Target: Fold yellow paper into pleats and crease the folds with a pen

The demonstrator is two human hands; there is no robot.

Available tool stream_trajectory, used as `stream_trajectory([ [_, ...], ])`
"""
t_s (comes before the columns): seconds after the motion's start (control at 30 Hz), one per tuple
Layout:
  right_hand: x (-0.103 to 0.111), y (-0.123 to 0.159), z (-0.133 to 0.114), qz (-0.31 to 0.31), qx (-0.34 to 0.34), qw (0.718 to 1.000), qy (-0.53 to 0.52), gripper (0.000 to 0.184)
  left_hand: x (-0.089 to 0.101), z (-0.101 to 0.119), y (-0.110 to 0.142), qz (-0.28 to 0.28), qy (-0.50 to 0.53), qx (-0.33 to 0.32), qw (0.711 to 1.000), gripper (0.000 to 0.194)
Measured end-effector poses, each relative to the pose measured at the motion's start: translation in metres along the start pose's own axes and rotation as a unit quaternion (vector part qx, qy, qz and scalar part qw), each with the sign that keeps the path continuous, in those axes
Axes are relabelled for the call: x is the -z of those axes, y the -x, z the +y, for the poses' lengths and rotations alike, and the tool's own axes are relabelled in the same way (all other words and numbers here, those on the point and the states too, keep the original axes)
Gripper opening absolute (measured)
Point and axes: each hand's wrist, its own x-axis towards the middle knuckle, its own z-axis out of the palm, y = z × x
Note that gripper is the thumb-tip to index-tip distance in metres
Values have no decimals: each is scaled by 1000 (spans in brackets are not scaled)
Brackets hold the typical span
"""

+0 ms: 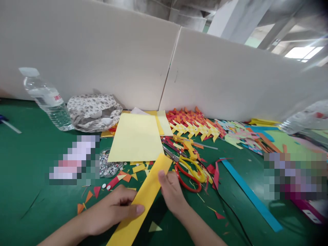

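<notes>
A long yellow paper strip [139, 208] slants across the front of the green table between my hands. My left hand [116, 208] pinches its left edge, thumb on top and fingers beneath. Nearer the far end, my right hand [173, 191] grips the right edge with the thumb on the paper. Just beyond lies a pale yellow sheet [137, 136]. To the right of the strip's far end are scissors [188, 171] with red and yellow handles, and a yellow glue gun [188, 145] with a black cord.
Woven paper pieces [192, 123] in red, orange and yellow lie by the white partition [102, 51]. A bag of googly eyes [110, 164], paper scraps [125, 176] and a blue strip [252, 194] lie around. A water bottle [51, 99] and a patterned cloth bag [93, 112] stand left.
</notes>
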Motion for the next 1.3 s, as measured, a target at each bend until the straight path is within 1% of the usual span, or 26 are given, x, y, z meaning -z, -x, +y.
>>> stream_trajectory([
  [0.07, 3, -3, -2, 48, -10, 999, -11, 60, 0, 2, 0, 10, -23, -4, 1000, 43],
  [0.2, 7, -6, -8, 87, -47, 995, -19, 65, 0, 4, 2, 5, -14, 6, 1000, 40],
  [0.23, 6, -6, -9, 97, -55, 993, -23, 65, 0, 3, 2, 2, 7, 15, 1000, 38],
  [0.3, 4, -7, -10, 116, -66, 990, -38, 64, -1, 0, 2, -17, 84, 37, 996, 32],
  [0.37, 1, -6, -7, 119, -69, 988, -62, 62, -2, -3, 0, -54, 179, 37, 982, 31],
  [0.43, -2, -6, -3, 116, -66, 987, -85, 61, -3, -6, -3, -95, 252, 25, 963, 41],
  [0.5, -2, -6, 1, 114, -66, 987, -96, 61, -5, -7, -6, -117, 287, 30, 950, 55],
  [0.53, -2, -7, 2, 109, -64, 987, -96, 61, -5, -7, -7, -110, 293, 34, 949, 59],
  [0.6, -1, -8, 2, 76, -42, 992, -92, 60, -6, -7, -9, -59, 285, 31, 956, 58],
  [0.67, -1, -8, -1, 30, -13, 995, -89, 54, -6, -8, -9, 5, 264, 15, 964, 50],
  [0.73, -3, -8, -5, 3, -15, 995, -97, 45, -6, -8, -10, 35, 246, 10, 968, 43],
  [0.8, -5, -8, -8, -1, -45, 992, -118, 43, -6, -8, -10, 47, 238, 23, 970, 41],
  [0.83, -7, -7, -9, 2, -60, 989, -134, 41, -6, -7, -9, 57, 239, 34, 969, 43],
  [0.93, -9, -6, -13, 29, -92, 976, -196, 38, -5, -2, -8, 95, 258, 71, 959, 59],
  [1.0, -9, -6, -14, 44, -106, 970, -216, 36, -5, 1, -7, 112, 270, 88, 952, 69],
  [1.07, -9, -7, -14, 50, -117, 971, -203, 31, -4, 1, -7, 117, 275, 92, 950, 74],
  [1.13, -9, -8, -13, 53, -122, 975, -178, 27, -4, -1, -7, 106, 277, 86, 951, 73],
  [1.2, -10, -8, -12, 45, -120, 978, -168, 27, -4, -4, -8, 80, 286, 76, 952, 68],
  [1.3, -10, -9, -12, 26, -115, 978, -170, 30, -3, -7, -9, 25, 321, 43, 946, 55],
])
